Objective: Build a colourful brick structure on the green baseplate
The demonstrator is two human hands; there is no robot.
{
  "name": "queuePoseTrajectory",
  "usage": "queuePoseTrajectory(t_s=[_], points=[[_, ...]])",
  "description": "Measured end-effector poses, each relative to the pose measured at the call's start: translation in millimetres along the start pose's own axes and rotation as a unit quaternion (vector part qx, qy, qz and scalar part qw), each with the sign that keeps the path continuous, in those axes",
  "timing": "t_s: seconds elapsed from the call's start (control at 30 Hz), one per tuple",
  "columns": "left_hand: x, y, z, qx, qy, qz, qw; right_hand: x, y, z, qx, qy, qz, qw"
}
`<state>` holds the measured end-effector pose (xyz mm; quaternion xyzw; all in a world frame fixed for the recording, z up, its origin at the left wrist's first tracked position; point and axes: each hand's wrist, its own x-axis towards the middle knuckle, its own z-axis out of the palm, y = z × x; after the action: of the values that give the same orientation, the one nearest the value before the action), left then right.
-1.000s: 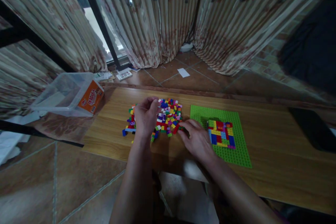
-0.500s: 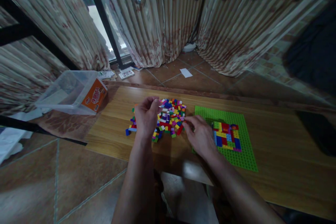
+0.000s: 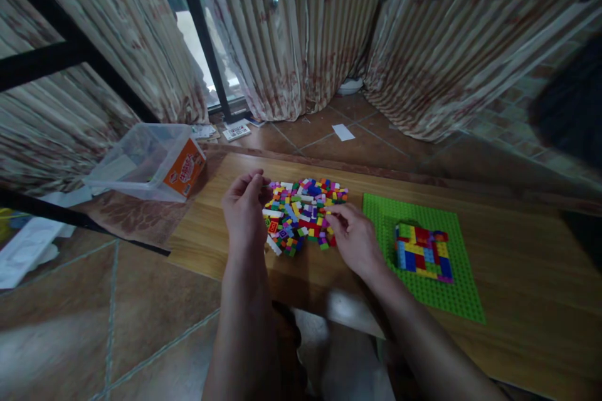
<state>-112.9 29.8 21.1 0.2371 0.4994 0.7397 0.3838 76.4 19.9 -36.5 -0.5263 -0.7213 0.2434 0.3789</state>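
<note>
Loose multicoloured toy building bricks point(image 3: 305, 210) lie heaped on the wooden table. At the heap's left edge is my left hand point(image 3: 245, 203), its thumb and fingers pinched together; whatever they hold is hidden or too small to name. My right hand point(image 3: 355, 235) reaches the heap's right side, thumb and forefinger closed at the bricks. I cannot make out what is between those fingertips. Right of it rests a green baseplate point(image 3: 463, 291), bearing a flat block of joined bricks point(image 3: 423, 254) in red, yellow, blue and other colours.
The wooden table point(image 3: 202, 225) runs across the view. Beyond its left end stands a clear plastic box point(image 3: 136, 166) with an orange label. Striped curtains point(image 3: 282, 44) hang behind, and a white paper point(image 3: 343, 132) lies on the tiled floor. A dark object point(image 3: 583, 241) sits at the far right.
My left hand has moved left, from over the heap to its edge, uncovering bricks there. My right hand stays at the heap's right side. The whole view has shifted slightly.
</note>
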Motion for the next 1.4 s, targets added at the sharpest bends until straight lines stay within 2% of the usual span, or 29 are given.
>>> queuePoseTrajectory(t_s=[0.13,0.2,0.3,0.43,0.67,0.83,0.97,1.03,1.1,1.2,1.27,1.33,1.4], points=[[0.3,0.5,-0.6,-0.005,-0.002,-0.01,1.0,-0.5,3.6,-8.3,-0.036,0.011,0.061,0.997],[0.1,0.3,-0.1,-0.003,-0.005,-0.013,1.0,-1.4,4.1,-10.3,-0.076,0.018,0.07,0.994],[-0.6,-0.5,1.9,0.0,-0.012,-0.015,1.0,-3.2,1.0,-9.1,-0.11,0.014,0.031,0.993],[-2.4,0.2,5.5,0.005,-0.01,-0.023,1.0,-5.7,-6.7,-3.7,-0.14,-0.029,-0.043,0.989],[-2.3,0.9,10.3,0.026,0.004,-0.026,0.999,-2.9,-7.9,2.8,-0.175,-0.059,-0.032,0.982],[-3.9,-0.2,16.3,0.052,-0.012,-0.05,0.997,-0.6,-18.1,-5.6,-0.127,-0.021,-0.022,0.991],[-5.9,-2.6,19.7,0.088,-0.026,-0.053,0.994,2.0,-28.5,-41.4,0.022,0.032,0.029,0.999],[-7.7,-5.3,21.7,0.111,-0.035,-0.055,0.992,1.0,-21.3,-72.9,0.084,0.074,0.051,0.992],[-11.2,-8.8,25.5,0.131,-0.05,-0.056,0.988,-3.9,-2.7,-110.6,0.1,0.131,0.072,0.984],[-20.8,-16.2,36.1,0.153,-0.091,-0.057,0.982,-18.3,36.0,-163.3,0.018,0.158,0.152,0.975],[-30.0,-23.0,46.3,0.159,-0.124,-0.058,0.978,-29.2,58.1,-185.1,-0.058,0.161,0.172,0.97],[-41.3,-31.8,57.5,0.168,-0.158,-0.055,0.971,-36.8,71.1,-192.8,-0.108,0.128,0.187,0.968],[-54.3,-42.6,67.8,0.191,-0.203,-0.05,0.959,-39.4,74.9,-189.8,-0.135,0.08,0.187,0.97]])
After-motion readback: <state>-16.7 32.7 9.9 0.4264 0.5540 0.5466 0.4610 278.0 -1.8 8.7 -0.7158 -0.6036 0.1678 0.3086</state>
